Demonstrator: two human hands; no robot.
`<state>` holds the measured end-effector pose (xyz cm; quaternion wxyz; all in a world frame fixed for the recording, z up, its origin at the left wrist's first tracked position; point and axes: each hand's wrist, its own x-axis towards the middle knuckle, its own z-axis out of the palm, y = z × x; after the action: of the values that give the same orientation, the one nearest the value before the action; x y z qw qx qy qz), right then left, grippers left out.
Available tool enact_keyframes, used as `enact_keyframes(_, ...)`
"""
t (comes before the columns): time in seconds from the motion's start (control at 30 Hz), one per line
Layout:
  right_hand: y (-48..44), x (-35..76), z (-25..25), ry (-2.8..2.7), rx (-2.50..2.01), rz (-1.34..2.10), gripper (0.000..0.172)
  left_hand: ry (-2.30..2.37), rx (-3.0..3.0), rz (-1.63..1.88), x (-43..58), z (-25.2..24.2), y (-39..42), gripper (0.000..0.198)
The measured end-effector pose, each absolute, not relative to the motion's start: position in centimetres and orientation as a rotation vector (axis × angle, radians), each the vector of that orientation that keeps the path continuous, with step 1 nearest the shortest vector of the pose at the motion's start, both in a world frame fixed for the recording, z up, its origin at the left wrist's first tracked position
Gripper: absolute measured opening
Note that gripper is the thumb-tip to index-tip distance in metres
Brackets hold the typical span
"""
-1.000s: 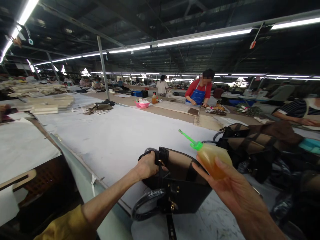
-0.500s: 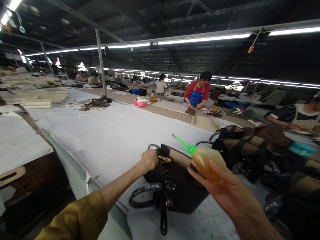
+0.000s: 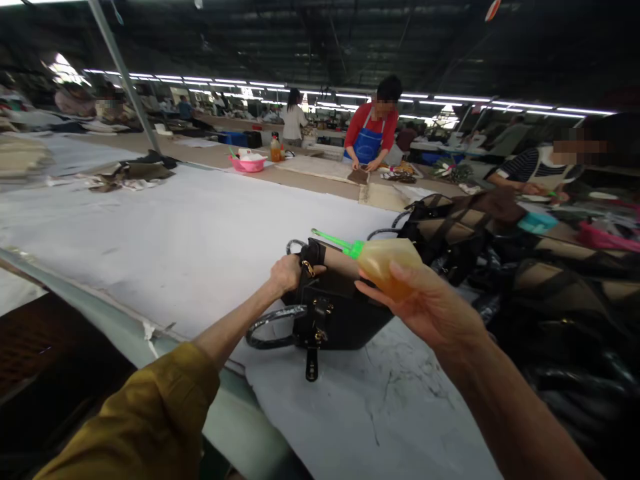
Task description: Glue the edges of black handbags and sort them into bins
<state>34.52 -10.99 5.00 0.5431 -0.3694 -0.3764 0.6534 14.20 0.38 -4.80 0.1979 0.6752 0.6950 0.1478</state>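
Note:
A black handbag (image 3: 334,313) with gold fittings and a tan lining stands on the white table (image 3: 200,240) in front of me. My left hand (image 3: 286,272) is closed on the bag's top edge at its left end, beside a strap ring. My right hand (image 3: 425,303) holds a squeeze bottle (image 3: 385,259) of amber liquid; its green nozzle points left over the bag's opening. One black handle loop lies flat on the table below the bag.
A heap of black and tan bags (image 3: 500,247) fills the right side. Across the table a person in a red top and blue apron (image 3: 371,133) works; another in stripes (image 3: 530,170) sits at the right. A pink bowl (image 3: 247,162) stands far back.
My view has tilted down and the bag and both hands now sit higher in the frame. The bottle has dropped closer to the bag's opening; my left hand keeps its grip.

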Motion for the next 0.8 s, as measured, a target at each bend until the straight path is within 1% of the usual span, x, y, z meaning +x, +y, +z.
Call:
enact_keyframes(0.17, -10.8, 34.1, 5.1, -0.929, -0.888, 1.565, 0.031, 1.813, 1.903, 0.613, 14.9, -6.5, 1.5, 0.046)
enact_keyframes(0.33, -10.7, 33.9, 5.1, -0.923, -0.923, 1.527, 0.039, 1.644, 1.960, 0.832, 15.9, -7.3, 1.3, 0.019)
enact_keyframes(0.43, -10.7, 33.8, 5.1, -0.927, -0.932, 1.504, 0.037, 1.576, 1.964, 0.916, 15.9, -7.6, 1.3, 0.009)
enact_keyframes(0.53, -10.8, 34.3, 5.1, -0.944, -0.955, 1.451, 0.034, 1.479, 1.998, 0.994, 15.1, -6.7, 1.1, 0.011)
enact_keyframes(0.7, -11.3, 35.9, 5.6, -0.758, -1.019, 1.309, 0.033, 1.151, 2.084, 1.227, 13.6, -2.5, 0.2, 0.029)
enact_keyframes(0.8, -12.1, 36.7, 6.6, -0.698, -1.001, 1.242, 0.032, 0.991, 2.069, 1.291, 13.3, 0.2, 0.1, 0.029)
